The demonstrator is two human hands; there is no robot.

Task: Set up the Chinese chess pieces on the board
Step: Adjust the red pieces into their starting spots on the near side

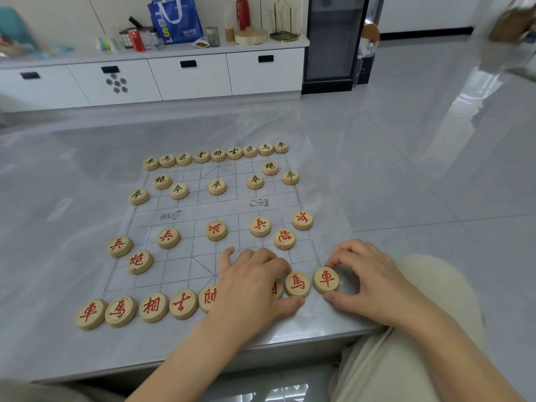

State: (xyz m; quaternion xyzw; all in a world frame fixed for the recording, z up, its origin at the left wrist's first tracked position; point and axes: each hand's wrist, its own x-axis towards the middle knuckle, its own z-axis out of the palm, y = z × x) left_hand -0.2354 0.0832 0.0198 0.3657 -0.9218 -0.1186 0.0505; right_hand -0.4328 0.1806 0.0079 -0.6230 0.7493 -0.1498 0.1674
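Chess pieces: wooden discs with red or black characters, laid out on a thin printed board [220, 207] that lies flat on the grey table [58, 175], towards its near edge
Black side: nine discs in a row [218, 154] along the board's far edge, with two cannons and five soldiers in front of them
Red side: five soldiers and two cannons on the near half; the back row [153, 307] runs along the board's near edge, close to the table's near edge
Left hand [252, 288]: palm down over the middle of the red back row, hiding one or two discs; thumb and fingers bracket the red horse disc [297, 284], thumb tip touching its near rim; whether this grip truly pinches the disc I cannot tell
Right hand [374, 281]: at the board's near right corner, its grip pinching the red chariot disc [326, 280] between forefinger on the far rim and thumb at the near rim; the disc lies flat on the board
Horse and chariot: side by side, just touching
Far wall: white cabinet [188, 74] carrying a blue bag [174, 20] and a red can [136, 40]
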